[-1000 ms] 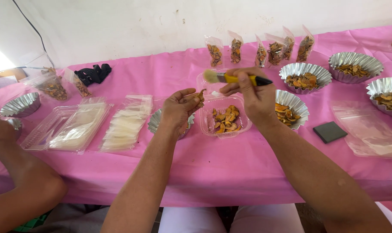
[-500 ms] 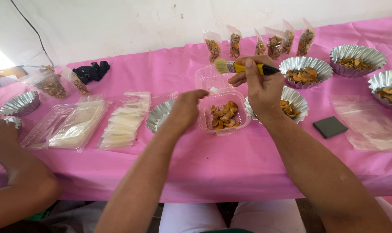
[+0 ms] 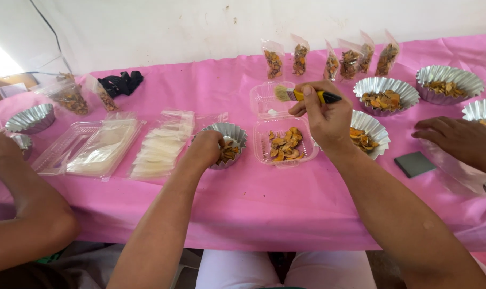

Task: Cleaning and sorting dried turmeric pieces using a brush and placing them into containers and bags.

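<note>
A pink tablecloth (image 3: pixel 286 214) is covering the table in front of a white wall. Your right hand (image 3: pixel 323 115) is gripping a yellow-handled brush (image 3: pixel 302 95) over the open clear clamshell box (image 3: pixel 283 134) of dried orange pieces. Your left hand (image 3: pixel 204 150) is reaching into the fluted foil cup (image 3: pixel 233 134) just left of the box, fingers closing on pieces. Other people's hands are resting at the far left and right.

Bright, soft daylight falls on my hands, a white glare burns far off to the left of my fingers, shadows are faint, and the edges bend and blur.
</note>
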